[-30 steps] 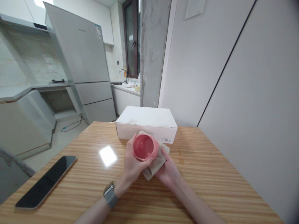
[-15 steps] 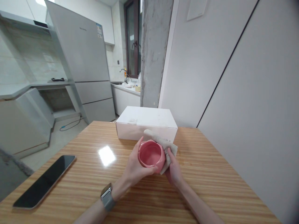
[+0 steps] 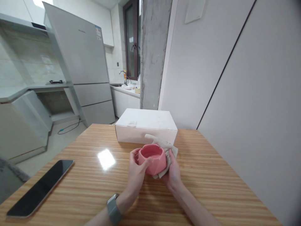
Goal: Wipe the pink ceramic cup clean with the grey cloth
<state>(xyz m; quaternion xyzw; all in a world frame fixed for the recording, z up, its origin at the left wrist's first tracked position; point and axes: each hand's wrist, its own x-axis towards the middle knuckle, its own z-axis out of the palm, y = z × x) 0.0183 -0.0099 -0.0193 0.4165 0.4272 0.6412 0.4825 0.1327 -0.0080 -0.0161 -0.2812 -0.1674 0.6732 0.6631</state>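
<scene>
While the left hand (image 3: 137,169) grips the pink bowl (image 3: 155,164) by its left side, thumb across the near wall and fingers curled around the far edge, the right hand (image 3: 173,172) comes in with a cloth (image 3: 172,150), fingers closed on it, pressing it to the bowl's right side! And where's the bowl? Centre stage, mouth up, in front of the white box (image 3: 145,135), seemingly lifted off the tabletop (image 3: 211,175), though its underside is hidden. One end of the cloth pokes out behind the rim, towards the box. Over on the left, the phone (image 3: 41,190) lies well apart from the action. My call: we're in the wiping step, working the outer wall. What does the next move call for? A steady left grip, a small turn of the bowl, and cloth kept flat against those angled faces.
</scene>
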